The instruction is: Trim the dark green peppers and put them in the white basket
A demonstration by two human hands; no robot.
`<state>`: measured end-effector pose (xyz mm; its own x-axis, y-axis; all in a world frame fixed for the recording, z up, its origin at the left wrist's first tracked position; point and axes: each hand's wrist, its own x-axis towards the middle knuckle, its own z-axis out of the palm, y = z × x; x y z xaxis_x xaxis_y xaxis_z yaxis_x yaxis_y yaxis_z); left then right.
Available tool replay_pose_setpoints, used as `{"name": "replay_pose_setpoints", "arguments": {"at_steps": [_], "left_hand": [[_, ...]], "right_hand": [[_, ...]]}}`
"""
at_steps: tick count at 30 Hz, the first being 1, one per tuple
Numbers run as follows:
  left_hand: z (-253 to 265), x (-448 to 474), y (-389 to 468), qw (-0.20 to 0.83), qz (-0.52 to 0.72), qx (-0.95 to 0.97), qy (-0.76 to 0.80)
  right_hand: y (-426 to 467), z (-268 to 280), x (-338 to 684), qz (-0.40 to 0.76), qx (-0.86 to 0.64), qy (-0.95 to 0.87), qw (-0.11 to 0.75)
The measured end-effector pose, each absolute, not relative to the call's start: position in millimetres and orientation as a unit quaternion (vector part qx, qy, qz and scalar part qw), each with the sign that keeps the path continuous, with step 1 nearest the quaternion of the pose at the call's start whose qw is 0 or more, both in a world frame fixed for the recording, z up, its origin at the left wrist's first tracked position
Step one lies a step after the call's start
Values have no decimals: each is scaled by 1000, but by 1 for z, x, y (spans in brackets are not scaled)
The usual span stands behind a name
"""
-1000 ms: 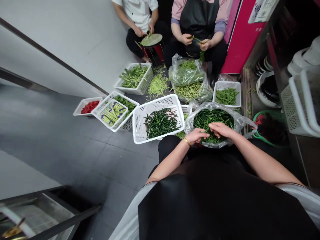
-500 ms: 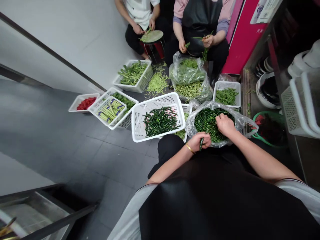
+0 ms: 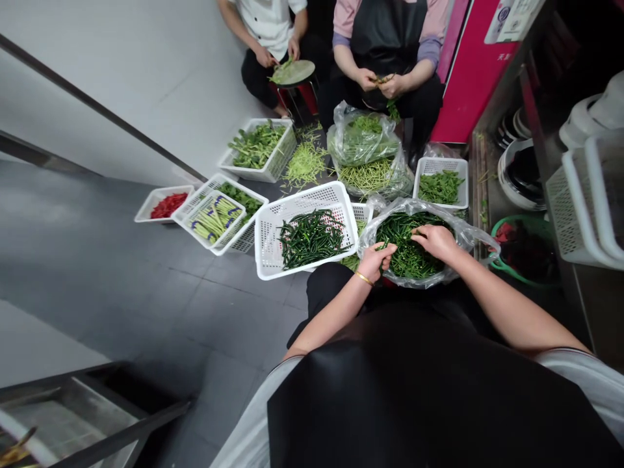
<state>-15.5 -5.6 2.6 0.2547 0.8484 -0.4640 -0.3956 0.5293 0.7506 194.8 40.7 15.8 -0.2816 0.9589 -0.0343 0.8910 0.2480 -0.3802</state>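
Observation:
A clear plastic bag [image 3: 366, 233], its mouth spread wide, holds a heap of thin dark green chili peppers [image 3: 414, 259] in front of me. At the bag's left rim, my left hand [image 3: 375, 261] is closed around green chili peppers whose ends poke out by the thumb. Over the heap, my right hand [image 3: 436, 242] has thumb and finger pinched together; what is between the tips is too small to make out. To the left of the bag stands a white perforated basket [image 3: 273, 211] with more green chilies [image 3: 312, 239] in it, partly resting over another basket.
Beyond are a bag of green stems [image 3: 368, 175], a basket of leaves [image 3: 441, 187], a basket of greens [image 3: 256, 146] and trimmings [image 3: 306, 164] on the floor. Two co-workers sit behind them. A green basin [image 3: 524, 253] and metal shelving are at right; red peppers [image 3: 168, 205] lie far left.
My left hand has moved up and left to the bag's rim, its chilies now pointing upward. My right hand has shifted slightly left, its pinch lifted clear. A co-worker's hands have come together.

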Motion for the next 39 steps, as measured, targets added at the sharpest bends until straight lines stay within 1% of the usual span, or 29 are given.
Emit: {"name": "replay_pose_setpoints", "arguments": {"at_steps": [2, 4, 6, 9, 12, 15, 17, 19, 21, 25, 28, 30, 32, 33, 35, 37, 39], "left_hand": [[0, -5, -5, 763, 395, 234, 455], [-3, 1, -6, 792, 366, 200, 446], [-5, 0, -8, 802, 371, 167, 438], [-6, -6, -11, 781, 402, 167, 447], [-2, -12, -13, 762, 373, 254, 465], [8, -15, -16, 741, 315, 377, 458], [14, -19, -19, 725, 267, 445, 452], [17, -23, -22, 707, 236, 495, 446], [16, -27, -27, 701, 231, 512, 440], [15, -30, -35, 699, 262, 502, 437], [28, -28, -39, 670, 288, 564, 388], [42, -28, -41, 687, 260, 604, 310], [53, -31, -44, 725, 226, 602, 246], [55, -34, -45, 747, 226, 580, 235], [53, -43, -44, 786, 273, 493, 255], [44, -53, -39, 803, 357, 376, 295], [34, -63, -30, 797, 424, 277, 330]], "right_hand": [[27, 12, 184, 211, -608, -739, 200], [8, 7, 170, 214, -582, -734, 277], [-13, 4, 158, 199, -520, -770, 310], [-31, 6, 154, 231, -435, -817, 299], [-28, 15, 165, 348, -458, -765, 289], [-14, 25, 173, 467, -500, -692, 231], [-9, 27, 172, 517, -466, -695, 183], [-10, 27, 168, 554, -419, -702, 158], [-15, 24, 164, 581, -405, -684, 176], [-29, 20, 159, 612, -435, -589, 300], [-32, 14, 160, 643, -432, -545, 321], [-28, 7, 166, 625, -477, -518, 337], [-21, -2, 178, 544, -572, -501, 355], [-17, -6, 183, 482, -620, -514, 346], [-10, -13, 190, 339, -681, -587, 277], [-5, -16, 184, 213, -674, -687, 167], [-2, -19, 166, 151, -631, -759, 49]]}}
